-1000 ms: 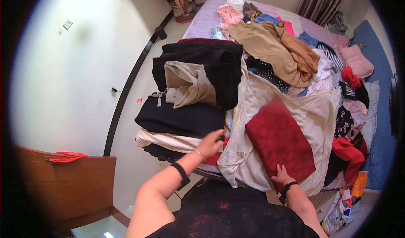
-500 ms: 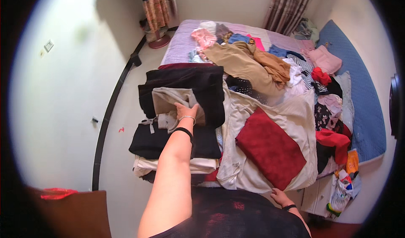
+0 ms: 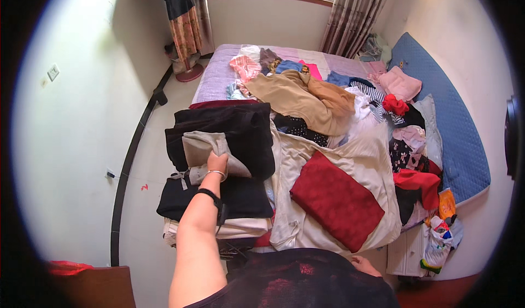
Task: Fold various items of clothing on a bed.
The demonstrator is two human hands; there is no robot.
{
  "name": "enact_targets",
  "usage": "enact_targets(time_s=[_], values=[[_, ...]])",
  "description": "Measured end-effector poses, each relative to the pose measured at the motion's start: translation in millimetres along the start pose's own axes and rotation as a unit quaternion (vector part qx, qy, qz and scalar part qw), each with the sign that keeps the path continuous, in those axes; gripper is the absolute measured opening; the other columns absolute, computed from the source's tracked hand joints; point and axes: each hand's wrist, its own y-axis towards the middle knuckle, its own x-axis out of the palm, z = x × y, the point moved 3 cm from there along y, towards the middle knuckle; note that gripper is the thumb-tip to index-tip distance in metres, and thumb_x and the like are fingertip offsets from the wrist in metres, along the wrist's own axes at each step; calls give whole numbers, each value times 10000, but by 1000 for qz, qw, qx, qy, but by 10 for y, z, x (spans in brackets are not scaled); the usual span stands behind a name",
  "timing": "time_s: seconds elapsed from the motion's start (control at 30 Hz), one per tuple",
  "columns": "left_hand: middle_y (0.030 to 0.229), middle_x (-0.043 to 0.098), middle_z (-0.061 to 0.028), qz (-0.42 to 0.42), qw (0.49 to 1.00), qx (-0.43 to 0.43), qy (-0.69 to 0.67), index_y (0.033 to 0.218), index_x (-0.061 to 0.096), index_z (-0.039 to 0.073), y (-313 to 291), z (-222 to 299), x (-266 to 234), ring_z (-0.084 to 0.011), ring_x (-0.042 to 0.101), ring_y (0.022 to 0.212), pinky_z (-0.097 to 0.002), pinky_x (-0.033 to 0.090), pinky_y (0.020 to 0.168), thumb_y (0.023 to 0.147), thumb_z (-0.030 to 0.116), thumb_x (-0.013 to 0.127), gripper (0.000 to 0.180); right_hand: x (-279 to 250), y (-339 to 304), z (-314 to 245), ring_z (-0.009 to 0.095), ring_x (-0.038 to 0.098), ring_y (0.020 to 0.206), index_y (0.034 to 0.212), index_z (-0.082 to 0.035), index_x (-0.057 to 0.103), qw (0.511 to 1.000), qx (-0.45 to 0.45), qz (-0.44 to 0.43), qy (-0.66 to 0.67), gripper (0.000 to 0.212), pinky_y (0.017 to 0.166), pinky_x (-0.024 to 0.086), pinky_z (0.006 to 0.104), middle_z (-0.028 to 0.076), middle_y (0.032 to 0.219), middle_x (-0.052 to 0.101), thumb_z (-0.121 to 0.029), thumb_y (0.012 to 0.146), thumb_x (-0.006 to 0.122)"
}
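- The left hand (image 3: 217, 162) is gripping a folded grey garment (image 3: 210, 150), which is lying on the black folded pile (image 3: 229, 136) at the bed's (image 3: 219, 78) left edge.
- Keeping the folds flat and square with the stack below seems wise.
- The right hand (image 3: 363, 265) is resting low near the red folded cloth (image 3: 336, 200); I cannot tell whether it is open or closed.

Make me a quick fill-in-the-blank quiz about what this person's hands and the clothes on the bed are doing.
1. The left hand rests on a folded ____ garment.
2. That garment lies on a folded ____ one.
3. The folded red cloth lies on a ____ sheet.
4. The right hand is near the bed's ____ edge.

Missing: grey; black; cream; near
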Motion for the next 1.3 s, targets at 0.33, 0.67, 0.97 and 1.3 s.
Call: enact_targets(time_s=[0.33,0.67,0.97,1.3], values=[[988,593,-54,-334,871,197,-302,1173,500,-29,-1273,1630,-789,-145,564,900,-266,449,813,666,55,501,514,-393,268,-2614,215,574,1022,1207,12,495,945,-312,16,-101,375,873,453,306,136,1110,588,-152,872,536],[744,590,-214,-665,579,451,136,1305,444,133,-3390,2269,85,-374,586,697,-403,471,661,664,172,604,662,-892,387,-2784,236,537,1082,1232,-47,505,830,-127,-124,528,839,979,379,358,98,1193,565,-730,820,246],[807,608,-224,-721,490,471,134,1356,352,182,-3728,2269,692,-382,593,760,-448,460,689,657,169,569,732,-1205,236,-2033,193,594,926,1112,-8,572,930,-49,-220,291,357,849,458,302,93,999,632,-181,801,609],[889,607,-136,-330,714,522,328,986,543,102,-2512,2815,1404,-334,606,820,-389,501,686,621,75,618,374,-2553,84,-2708,160,561,953,1226,22,443,813,-351,31,463,501,873,438,300,79,1090,574,-18,739,552]])
